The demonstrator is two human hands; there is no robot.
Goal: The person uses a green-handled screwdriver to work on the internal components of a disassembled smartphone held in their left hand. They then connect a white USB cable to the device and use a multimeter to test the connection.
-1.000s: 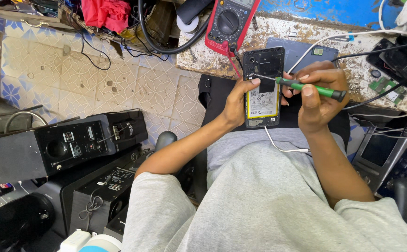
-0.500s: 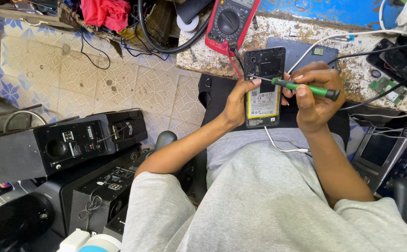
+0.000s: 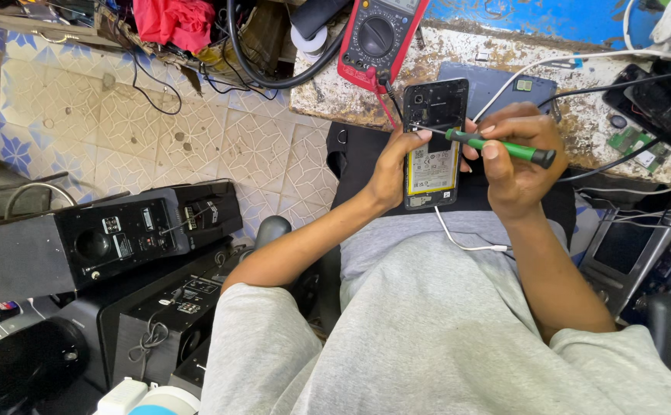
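My left hand [image 3: 391, 165] grips the left edge of an opened phone [image 3: 432, 144], held upright over my lap with its back cover off and a yellow-labelled battery showing. A green-handled screwdriver [image 3: 499, 144] is pinched in my right hand [image 3: 516, 165]. Its thin metal tip lies across the phone, just above the battery, near my left thumb. Both hands hover in front of the workbench edge.
A red multimeter [image 3: 377, 38] with probe leads lies on the worn workbench [image 3: 581, 115], beside a dark phone cover [image 3: 497, 88] and cables. Black speaker boxes [image 3: 104, 242] stand on the tiled floor at left. A white cable [image 3: 466, 244] crosses my grey-clad lap.
The screwdriver has shifted slightly left and tilted, its tip now further across the phone toward my left thumb. The phone stays in the same grip.
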